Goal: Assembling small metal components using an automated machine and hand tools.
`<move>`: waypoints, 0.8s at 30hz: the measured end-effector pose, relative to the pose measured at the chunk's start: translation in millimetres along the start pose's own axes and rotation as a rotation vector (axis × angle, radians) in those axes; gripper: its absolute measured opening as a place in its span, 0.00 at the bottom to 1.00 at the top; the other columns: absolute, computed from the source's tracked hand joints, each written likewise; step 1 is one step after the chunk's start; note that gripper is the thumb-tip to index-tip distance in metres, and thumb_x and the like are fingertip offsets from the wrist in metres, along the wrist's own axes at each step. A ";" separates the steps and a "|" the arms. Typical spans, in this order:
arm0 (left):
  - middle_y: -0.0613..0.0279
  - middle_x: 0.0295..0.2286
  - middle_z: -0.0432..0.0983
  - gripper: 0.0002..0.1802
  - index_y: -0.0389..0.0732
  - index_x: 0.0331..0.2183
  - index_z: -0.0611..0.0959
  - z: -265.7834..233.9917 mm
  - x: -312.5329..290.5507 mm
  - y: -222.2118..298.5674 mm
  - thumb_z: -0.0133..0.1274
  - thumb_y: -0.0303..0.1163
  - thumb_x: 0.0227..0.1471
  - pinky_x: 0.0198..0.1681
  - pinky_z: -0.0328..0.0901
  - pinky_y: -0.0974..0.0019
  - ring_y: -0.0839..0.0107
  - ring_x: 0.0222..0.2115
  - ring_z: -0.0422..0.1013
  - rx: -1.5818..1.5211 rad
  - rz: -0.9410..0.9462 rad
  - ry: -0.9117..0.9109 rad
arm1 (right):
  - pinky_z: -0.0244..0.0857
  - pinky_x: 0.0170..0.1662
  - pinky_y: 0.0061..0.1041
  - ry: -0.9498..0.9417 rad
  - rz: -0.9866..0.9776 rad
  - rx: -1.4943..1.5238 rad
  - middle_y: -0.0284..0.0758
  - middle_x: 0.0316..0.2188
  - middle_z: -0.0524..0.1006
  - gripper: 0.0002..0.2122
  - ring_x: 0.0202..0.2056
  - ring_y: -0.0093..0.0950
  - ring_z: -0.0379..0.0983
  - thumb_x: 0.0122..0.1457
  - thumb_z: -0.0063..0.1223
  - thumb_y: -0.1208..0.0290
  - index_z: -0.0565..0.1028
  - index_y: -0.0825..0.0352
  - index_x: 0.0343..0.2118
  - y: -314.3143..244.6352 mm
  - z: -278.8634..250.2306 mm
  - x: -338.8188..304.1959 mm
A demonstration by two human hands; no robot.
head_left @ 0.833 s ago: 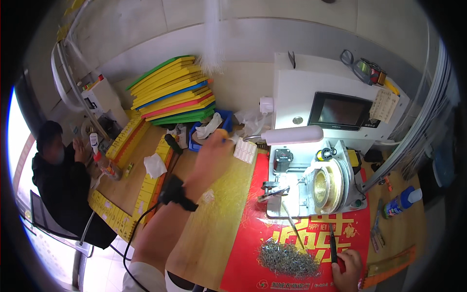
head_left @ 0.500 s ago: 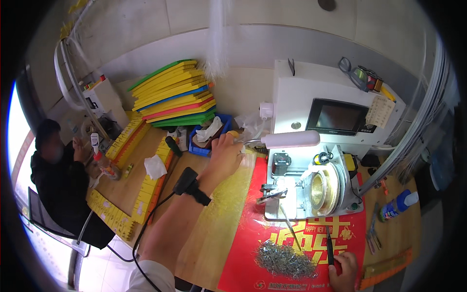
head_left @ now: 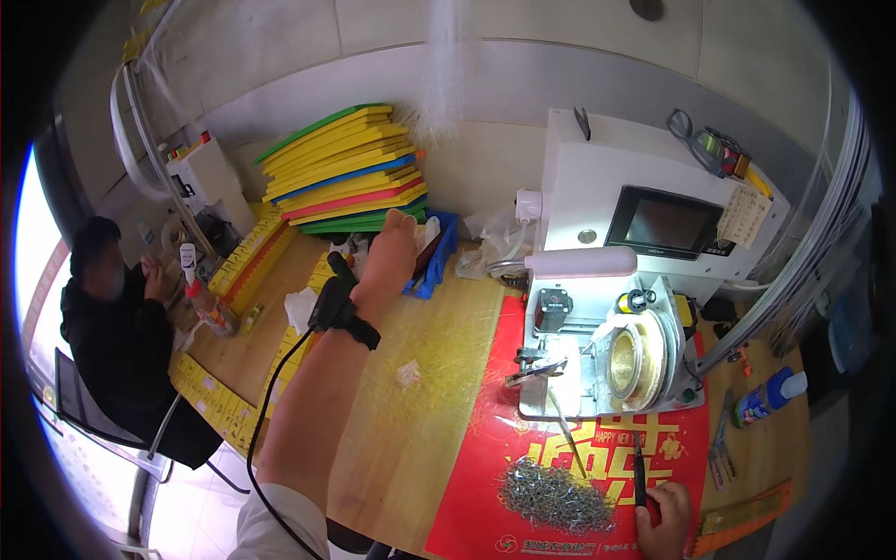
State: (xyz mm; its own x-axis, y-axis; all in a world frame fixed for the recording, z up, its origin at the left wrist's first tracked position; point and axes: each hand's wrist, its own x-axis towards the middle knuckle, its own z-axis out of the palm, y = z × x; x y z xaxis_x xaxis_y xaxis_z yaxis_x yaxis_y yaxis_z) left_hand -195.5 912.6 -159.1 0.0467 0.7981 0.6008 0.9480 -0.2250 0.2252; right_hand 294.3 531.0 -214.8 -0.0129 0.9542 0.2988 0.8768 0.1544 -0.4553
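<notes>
My left hand (head_left: 393, 245) reaches to the back over the blue bin (head_left: 436, 264), beside the stack of coloured boards (head_left: 345, 168). Its fingers look curled together; whatever they hold is hidden. A black strap device (head_left: 338, 313) with a cable is on that wrist. At the lower right, my right hand (head_left: 665, 521) holds a slim black pointed tool (head_left: 640, 478), lying along the red sheet (head_left: 467, 485). Left of it are a heap of small metal pieces (head_left: 553, 497) and another thin tool (head_left: 566, 431), which leans toward the lit machine (head_left: 583, 336).
Fine yellowish strands lie on the wooden table (head_left: 392, 467), with a small crumpled bit (head_left: 409, 375) among them. Pliers (head_left: 720, 448) and a blue bottle (head_left: 767, 399) stand out at the right. A person (head_left: 117, 345) sits at the left, near a clear bottle (head_left: 213, 311).
My left hand has moved back and to the left, from in front of the bin to over it. The view has shifted slightly. My right hand keeps its hold on the tool.
</notes>
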 end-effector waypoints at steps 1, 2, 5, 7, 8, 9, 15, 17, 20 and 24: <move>0.39 0.45 0.68 0.14 0.33 0.42 0.74 -1.7 -0.9 5.5 0.54 0.24 0.53 0.42 0.72 0.45 0.38 0.40 0.74 -0.015 -0.020 -0.037 | 0.68 0.56 0.40 -0.002 -0.001 -0.005 0.45 0.50 0.76 0.15 0.52 0.46 0.73 0.58 0.62 0.72 0.79 0.67 0.48 -1.5 -0.3 1.3; 0.40 0.46 0.68 0.15 0.34 0.44 0.75 -4.1 -2.9 10.5 0.55 0.25 0.53 0.42 0.73 0.46 0.38 0.40 0.74 -0.028 -0.042 -0.075 | 0.68 0.56 0.39 -0.007 -0.003 -0.007 0.45 0.50 0.76 0.15 0.52 0.46 0.73 0.58 0.62 0.72 0.79 0.67 0.48 -2.3 -0.4 2.7; 0.40 0.48 0.69 0.16 0.35 0.45 0.76 -27.5 -12.9 36.5 0.57 0.26 0.54 0.47 0.71 0.47 0.38 0.43 0.73 -0.062 -0.096 -0.044 | 0.68 0.56 0.39 -0.032 0.057 -0.024 0.44 0.51 0.76 0.14 0.53 0.45 0.74 0.59 0.61 0.71 0.79 0.67 0.48 -0.8 -0.4 -0.6; 0.43 0.47 0.69 0.16 0.35 0.44 0.76 -45.4 -26.2 32.7 0.58 0.27 0.54 0.47 0.70 0.49 0.41 0.45 0.73 -0.104 -0.049 0.099 | 0.68 0.56 0.38 -0.034 0.037 -0.016 0.43 0.51 0.76 0.14 0.53 0.45 0.74 0.59 0.61 0.70 0.79 0.66 0.48 -4.7 -4.3 2.2; 0.46 0.46 0.70 0.15 0.35 0.44 0.77 -48.8 -34.2 29.2 0.59 0.28 0.54 0.47 0.69 0.52 0.43 0.46 0.73 -0.165 0.004 0.237 | 0.68 0.56 0.38 -0.031 0.031 -0.024 0.43 0.51 0.77 0.14 0.53 0.44 0.74 0.59 0.61 0.69 0.79 0.66 0.48 -5.7 -5.4 2.3; 0.48 0.43 0.70 0.17 0.36 0.46 0.78 -50.8 -44.8 13.2 0.60 0.26 0.54 0.48 0.68 0.54 0.49 0.43 0.72 -0.179 -0.009 0.293 | 0.68 0.56 0.38 -0.011 0.033 -0.016 0.43 0.51 0.76 0.14 0.53 0.44 0.74 0.60 0.61 0.69 0.79 0.66 0.48 -4.9 -3.7 1.8; 0.44 0.44 0.67 0.24 0.34 0.50 0.74 -103.7 -125.0 -94.1 0.61 0.25 0.51 0.50 0.67 0.51 0.47 0.46 0.69 -0.136 -0.391 0.290 | 0.68 0.55 0.39 -0.035 0.039 0.014 0.45 0.49 0.77 0.14 0.52 0.46 0.74 0.59 0.61 0.71 0.79 0.66 0.48 -7.2 -4.6 6.7; 0.41 0.46 0.65 0.31 0.35 0.53 0.71 -92.7 -144.6 -116.8 0.64 0.26 0.49 0.50 0.68 0.51 0.44 0.46 0.69 -0.163 -0.447 0.217 | 0.68 0.55 0.40 -0.034 0.027 0.025 0.45 0.49 0.77 0.14 0.51 0.46 0.74 0.59 0.61 0.72 0.79 0.66 0.48 -5.7 -4.0 7.6; 0.41 0.47 0.65 0.33 0.34 0.54 0.71 -85.1 -155.1 -125.1 0.65 0.28 0.48 0.52 0.68 0.51 0.42 0.48 0.69 -0.028 -0.493 0.058 | 0.68 0.55 0.40 -0.031 0.003 -0.015 0.45 0.49 0.76 0.14 0.52 0.46 0.74 0.60 0.61 0.72 0.78 0.67 0.48 -7.3 -7.1 7.2; 0.39 0.49 0.65 0.35 0.32 0.54 0.71 -86.0 -149.3 -112.0 0.67 0.33 0.47 0.53 0.67 0.50 0.39 0.49 0.69 -0.111 -0.427 0.035 | 0.68 0.56 0.40 -0.042 0.018 0.008 0.45 0.50 0.76 0.13 0.52 0.46 0.73 0.60 0.60 0.72 0.78 0.67 0.48 -9.8 -6.9 5.2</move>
State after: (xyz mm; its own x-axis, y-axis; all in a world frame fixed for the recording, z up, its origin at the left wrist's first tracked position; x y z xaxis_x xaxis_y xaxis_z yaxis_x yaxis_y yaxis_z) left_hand -335.7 770.6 -208.1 -0.3543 0.8133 0.4615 0.8403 0.0603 0.5388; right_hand 289.0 532.6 -203.0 -0.0175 0.9666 0.2557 0.8733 0.1393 -0.4669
